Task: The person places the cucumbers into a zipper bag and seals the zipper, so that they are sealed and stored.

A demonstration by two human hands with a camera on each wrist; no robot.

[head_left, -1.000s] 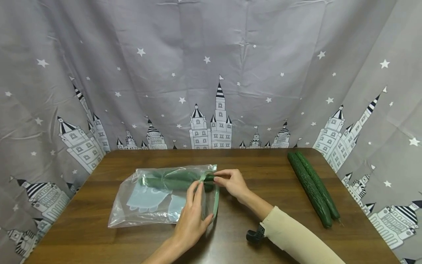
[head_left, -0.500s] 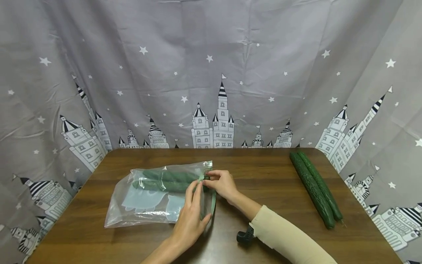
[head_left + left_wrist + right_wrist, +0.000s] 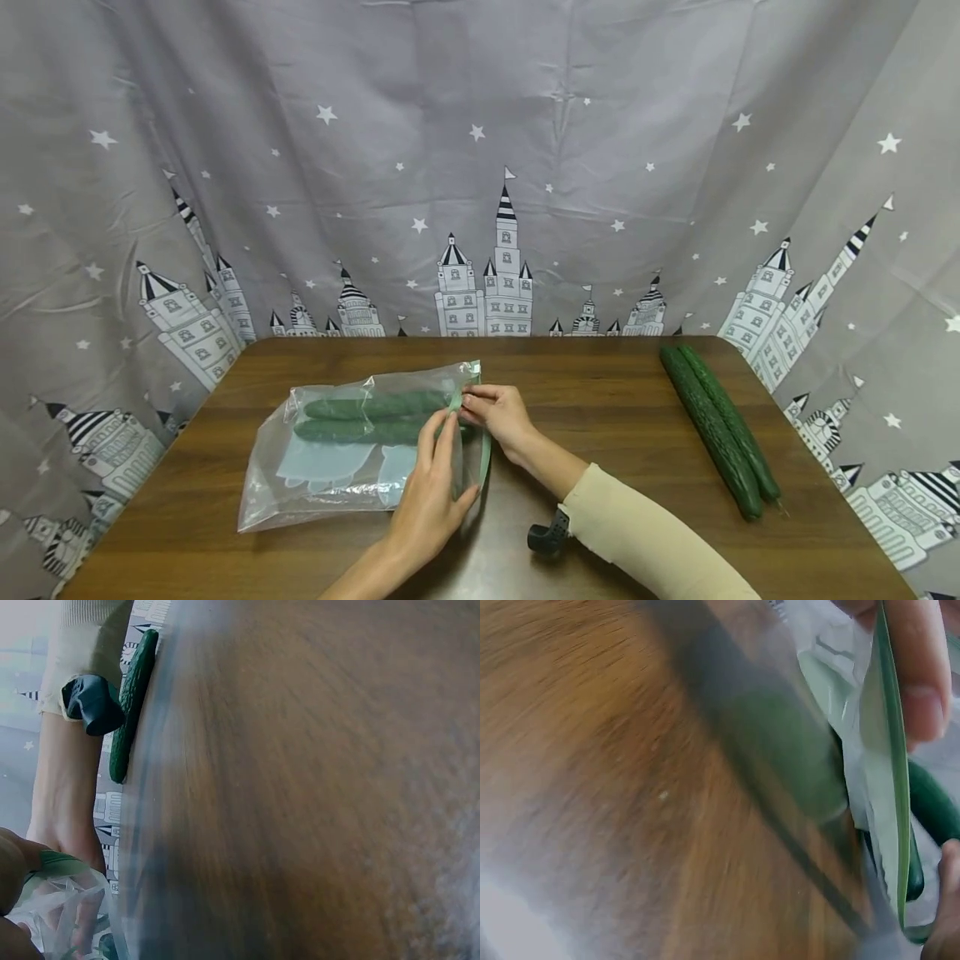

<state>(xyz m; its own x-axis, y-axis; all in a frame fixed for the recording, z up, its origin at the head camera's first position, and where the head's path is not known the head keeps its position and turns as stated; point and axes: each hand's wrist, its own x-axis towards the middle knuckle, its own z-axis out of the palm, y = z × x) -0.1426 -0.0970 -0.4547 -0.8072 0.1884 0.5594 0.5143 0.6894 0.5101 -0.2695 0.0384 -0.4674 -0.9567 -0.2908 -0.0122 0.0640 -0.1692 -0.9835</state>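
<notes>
The left hand (image 3: 426,504) lays fairly straight fingers on the rim of the bag (image 3: 262,492), seemingly steadying it; bagged cucumbers (image 3: 375,407) lie lengthwise, presumably for fit; the right hand (image 3: 510,423) bends there, grip unclear; loose cucumbers (image 3: 708,433) lie apart.

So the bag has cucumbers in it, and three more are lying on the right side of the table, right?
Almost! Only two loose cucumbers lie on the right side of the table, not three; the head view shows both. The bag does hold other cucumbers.
</notes>
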